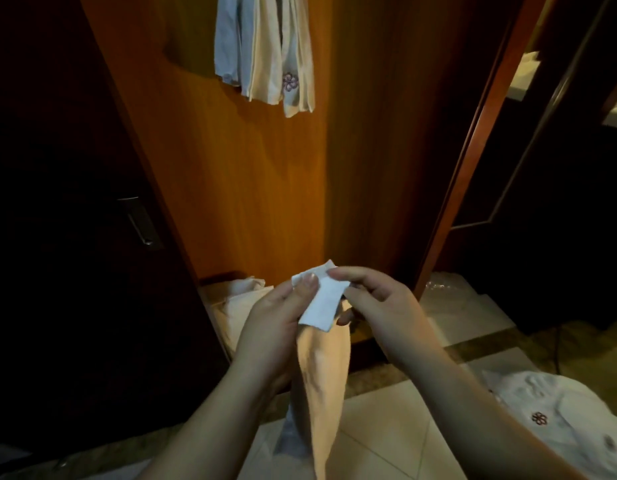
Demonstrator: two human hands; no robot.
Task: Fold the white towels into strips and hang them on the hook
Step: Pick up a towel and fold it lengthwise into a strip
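Both hands met in front of the person at chest level, the left hand (279, 313) and the right hand (376, 299) each pinching the top end of a folded white towel (322, 368). The left thumb lay across the towel's upper corner, with the other fingers curled behind the cloth. The right hand's thumb and forefinger nipped the opposite edge of the same top end. From that grip the towel hung straight down as a narrow strip between the two forearms, its lower end running out of view.

Below and to the right of the right hand, a heap of white towels (556, 410) lay on the tiled floor (386, 427), one showing a small embroidered flower. Just beyond the left hand, low against the wall, more pale cloth (237, 299) sat crumpled in a pile.

Farther off, directly above the hands, several folded towels (265, 53) hung side by side on the wooden panel (248, 185), one carrying a pink flower emblem; the hook itself was out of sight. Left of the hands stood a dark door with a metal handle (139, 220).
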